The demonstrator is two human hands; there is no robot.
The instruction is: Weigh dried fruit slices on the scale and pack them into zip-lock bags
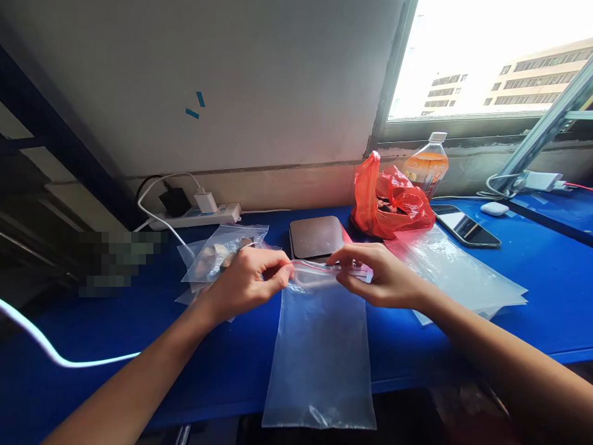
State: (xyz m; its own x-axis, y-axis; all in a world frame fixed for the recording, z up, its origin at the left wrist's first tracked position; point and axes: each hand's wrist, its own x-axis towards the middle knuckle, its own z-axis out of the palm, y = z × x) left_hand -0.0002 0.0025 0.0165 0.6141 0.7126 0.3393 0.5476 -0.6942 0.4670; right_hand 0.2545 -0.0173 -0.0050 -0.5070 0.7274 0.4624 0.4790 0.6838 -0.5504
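A clear zip-lock bag with a red line along its seal hangs between my hands, its lower end past the table's front edge. My left hand pinches the top left corner of the bag. Closed on the seal toward the right corner is my right hand, thumb below and fingers above. No contents show inside this bag. Just behind the seal sits a flat scale with a brown-grey top. Left of it, partly behind my left hand, lie filled clear bags holding brownish pieces.
A stack of flat clear bags lies right, beside a red plastic bag, a drink bottle and a phone. A power strip rests along the wall. A white cable crosses the blue table at left.
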